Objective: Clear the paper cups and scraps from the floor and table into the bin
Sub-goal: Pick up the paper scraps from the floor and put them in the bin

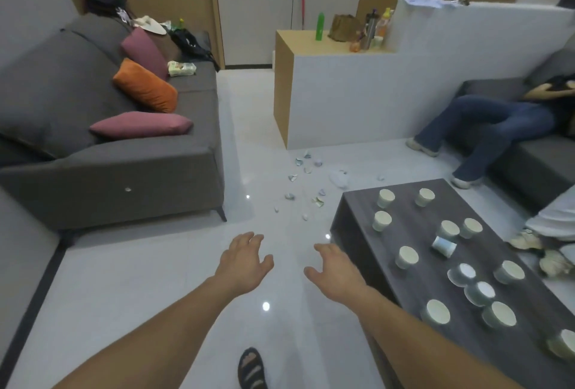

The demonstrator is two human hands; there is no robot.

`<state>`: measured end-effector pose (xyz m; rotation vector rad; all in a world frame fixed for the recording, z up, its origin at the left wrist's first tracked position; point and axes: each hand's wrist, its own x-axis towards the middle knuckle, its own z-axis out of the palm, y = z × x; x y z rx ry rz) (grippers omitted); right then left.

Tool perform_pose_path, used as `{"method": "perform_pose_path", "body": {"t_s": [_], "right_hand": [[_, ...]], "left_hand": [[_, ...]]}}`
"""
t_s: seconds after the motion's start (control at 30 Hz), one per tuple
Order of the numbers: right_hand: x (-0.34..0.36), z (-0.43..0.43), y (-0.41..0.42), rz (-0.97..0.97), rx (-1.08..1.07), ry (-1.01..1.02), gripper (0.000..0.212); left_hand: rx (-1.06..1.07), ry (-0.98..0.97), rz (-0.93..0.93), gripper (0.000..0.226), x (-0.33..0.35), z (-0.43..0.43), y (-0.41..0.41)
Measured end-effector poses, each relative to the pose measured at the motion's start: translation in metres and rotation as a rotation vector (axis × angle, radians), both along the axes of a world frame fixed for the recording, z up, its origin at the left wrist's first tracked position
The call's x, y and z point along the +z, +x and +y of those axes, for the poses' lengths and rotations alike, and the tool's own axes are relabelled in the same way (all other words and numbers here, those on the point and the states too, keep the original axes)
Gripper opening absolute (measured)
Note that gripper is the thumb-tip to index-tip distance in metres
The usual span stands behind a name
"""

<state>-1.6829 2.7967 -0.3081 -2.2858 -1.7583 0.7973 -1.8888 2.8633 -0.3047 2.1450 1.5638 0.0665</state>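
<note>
Crumpled scraps [317, 201] litter the glossy white floor [155, 280]; round paper cups [385, 198] dot the dark woodgrain counter [404, 216]; left grip [242, 259] and right grip [337, 270] spread empty.

The floor [155, 280] is white, smooth and very shiny. The tabletop [413, 211] at the lower right is dark, with a wood grain, and looks matt. The cups [407, 256] on it look like thin, dull paper. The scraps [292, 177] in the middle of the frame look like crumpled paper. The sofa [124, 164] at the left is grey cloth, and its orange cushion [144, 85] looks soft and fuzzy.
</note>
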Motion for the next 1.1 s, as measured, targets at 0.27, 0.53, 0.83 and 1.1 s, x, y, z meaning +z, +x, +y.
{"method": "perform_pose_path", "body": {"t_s": [0.27, 0.53, 0.83, 1.1], "right_hand": [[-0.002, 0.149, 0.058, -0.013, -0.071, -0.051, 0.069], [-0.041, 0.299, 0.128, 0.032, -0.017, -0.135, 0.071], [-0.067, 0.478, 0.192, 0.035, 0.097, -0.19, 0.068], [-0.115, 0.594, 0.217, 0.022, 0.085, -0.29, 0.066]], "left_hand": [[-0.104, -0.016, 0.014, 0.061, 0.007, 0.176, 0.06], [-0.124, -0.04, 0.089, 0.058, -0.018, 0.315, 0.126], [0.036, -0.156, 0.121, 0.061, -0.041, 0.448, 0.179], [0.048, -0.281, 0.071, 0.06, -0.099, 0.57, 0.213]]}}
